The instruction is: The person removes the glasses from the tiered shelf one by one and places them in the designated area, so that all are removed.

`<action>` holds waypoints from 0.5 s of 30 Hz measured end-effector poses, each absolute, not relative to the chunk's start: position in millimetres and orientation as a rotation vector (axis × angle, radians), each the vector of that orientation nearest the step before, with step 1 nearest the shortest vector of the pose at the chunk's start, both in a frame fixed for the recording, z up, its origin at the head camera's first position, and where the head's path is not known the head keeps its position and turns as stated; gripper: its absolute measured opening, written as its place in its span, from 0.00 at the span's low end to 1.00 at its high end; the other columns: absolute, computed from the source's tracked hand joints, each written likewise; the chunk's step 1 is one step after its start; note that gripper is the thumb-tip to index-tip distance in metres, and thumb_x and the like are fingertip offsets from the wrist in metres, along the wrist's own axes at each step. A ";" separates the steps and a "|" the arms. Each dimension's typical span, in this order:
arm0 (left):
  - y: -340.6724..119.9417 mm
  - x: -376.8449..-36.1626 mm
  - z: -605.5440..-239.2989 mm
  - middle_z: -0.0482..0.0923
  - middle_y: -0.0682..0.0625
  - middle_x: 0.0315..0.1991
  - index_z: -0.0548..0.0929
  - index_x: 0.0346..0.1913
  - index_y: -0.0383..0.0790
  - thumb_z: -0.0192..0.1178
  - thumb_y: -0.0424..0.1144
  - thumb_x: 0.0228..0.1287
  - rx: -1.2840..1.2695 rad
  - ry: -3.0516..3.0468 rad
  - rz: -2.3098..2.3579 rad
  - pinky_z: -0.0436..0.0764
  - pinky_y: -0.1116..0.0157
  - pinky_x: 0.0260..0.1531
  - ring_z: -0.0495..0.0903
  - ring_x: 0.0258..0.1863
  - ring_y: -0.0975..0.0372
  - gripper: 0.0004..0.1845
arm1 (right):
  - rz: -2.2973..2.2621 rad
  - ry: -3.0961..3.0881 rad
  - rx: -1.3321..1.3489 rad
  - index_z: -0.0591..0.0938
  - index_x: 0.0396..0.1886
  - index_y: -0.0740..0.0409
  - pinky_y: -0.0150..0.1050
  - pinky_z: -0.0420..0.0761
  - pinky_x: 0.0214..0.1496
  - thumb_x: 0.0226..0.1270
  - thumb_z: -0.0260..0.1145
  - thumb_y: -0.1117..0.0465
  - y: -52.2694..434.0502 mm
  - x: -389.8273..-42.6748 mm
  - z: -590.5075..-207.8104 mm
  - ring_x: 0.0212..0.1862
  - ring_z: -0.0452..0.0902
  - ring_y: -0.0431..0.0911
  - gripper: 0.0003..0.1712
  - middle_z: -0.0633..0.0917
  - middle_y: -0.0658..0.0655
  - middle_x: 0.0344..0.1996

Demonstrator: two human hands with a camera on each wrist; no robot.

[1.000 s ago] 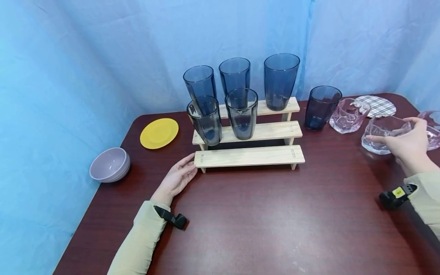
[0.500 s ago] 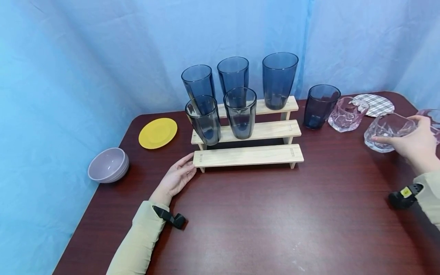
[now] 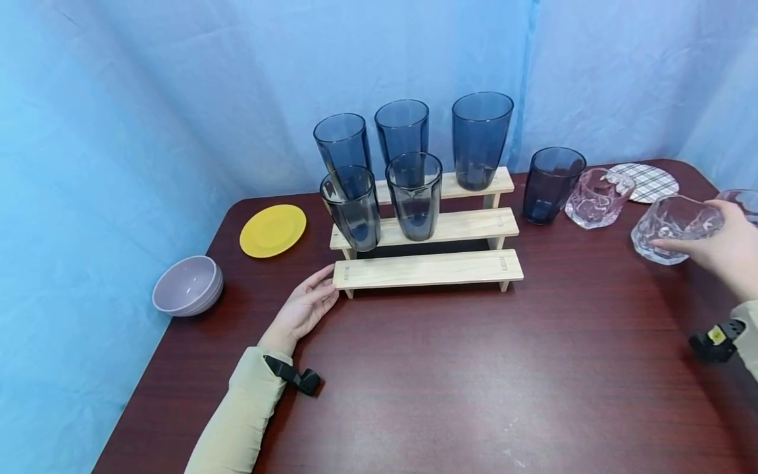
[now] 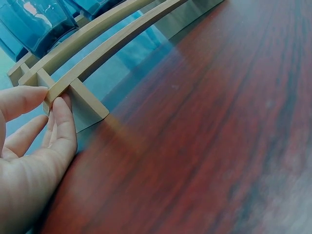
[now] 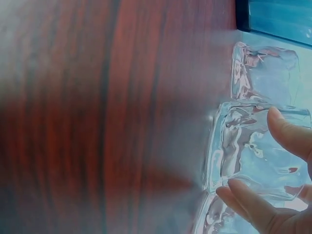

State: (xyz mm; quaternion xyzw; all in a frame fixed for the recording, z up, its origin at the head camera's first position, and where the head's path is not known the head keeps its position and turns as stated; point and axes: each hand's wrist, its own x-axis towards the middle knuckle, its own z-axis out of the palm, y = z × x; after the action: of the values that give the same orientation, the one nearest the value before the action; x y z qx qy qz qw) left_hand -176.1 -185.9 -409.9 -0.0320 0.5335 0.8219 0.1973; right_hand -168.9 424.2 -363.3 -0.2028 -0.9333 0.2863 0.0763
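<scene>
Curtain (image 3: pixel 266 79) hanging behind dark red table (image 3: pixel 450 382); L hand (image 3: pixel 302 311) pinching rack (image 3: pixel 429 270), R hand (image 3: pixel 728 247) gripping clear glass (image 3: pixel 676 227)

Rack, pale wood, 3 tiers, is standing twd back-centre of table. L arm, in pale sleeve (image 3: pixel 231 415), is reaching fwd from lower L, L hand pinching front tier's L end btwn thumb & fingers. R arm is coming in from R edge, R hand curling thumb & fingers round clear glass, upright at far R; can't tell if its base is touching wood.

Tall blue glasses (image 3: pixel 482 151) are standing 3 on top tier, 2 on middle; darker tall glass (image 3: pixel 551 191) is standing on table just R of rack. Pink glass (image 3: pixel 592 204) is sitting btwn it & clear glass; 2nd pink glass (image 3: pixel 747 199) is showing partly behind R hand, crowding that side. Lavender bowl (image 3: pixel 192 286) is sitting nr L edge, yellow plate (image 3: pixel 273 230) lying flat back L, checked mat (image 3: pixel 651 184) lying behind pink glass.

L wrist view is showing thumb atop tier & fingertips (image 4: pixel 62 109) below its edge, unclear in head view. R wrist view is showing fingertips (image 5: pixel 241 190) on clear glass's side & glasses overlapping; head view is showing a gap btwn clear & nearer pink.
</scene>
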 end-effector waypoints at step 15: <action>-185.8 -175.4 -409.2 0.73 0.52 0.43 0.48 0.74 0.35 0.40 0.21 0.70 -0.076 1.500 2.301 0.77 0.75 0.42 0.78 0.39 0.69 0.32 | 0.859 -2.801 -0.606 0.45 0.73 0.70 0.66 0.55 0.65 0.58 0.68 0.51 420.3 -165.4 -358.8 0.65 0.52 0.74 0.56 0.52 0.79 0.68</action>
State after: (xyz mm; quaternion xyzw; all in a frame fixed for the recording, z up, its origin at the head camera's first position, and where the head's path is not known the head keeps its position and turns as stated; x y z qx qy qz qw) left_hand -175.4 -185.8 -409.2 -0.0273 0.5353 0.8212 0.1956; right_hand -165.4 420.3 -358.8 -0.2020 -0.9336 0.2864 0.0749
